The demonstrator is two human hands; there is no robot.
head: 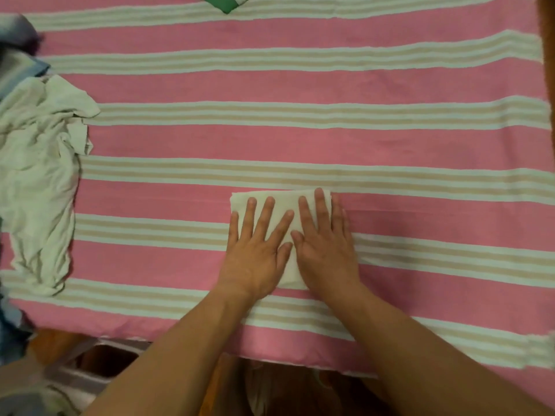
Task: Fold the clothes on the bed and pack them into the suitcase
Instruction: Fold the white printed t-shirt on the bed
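Both hands, left (255,253) and right (326,250), lie spread flat on the folded cloth (280,205), pressing its creases (likely before packing) against the bed (390,139).

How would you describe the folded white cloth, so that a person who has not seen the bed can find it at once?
Start from the pink striped bed cover and look at its near edge, in the middle. There the left hand and the right hand press flat on a small folded white cloth. Unlike the crumpled white garment at the left, it is a neat rectangle.
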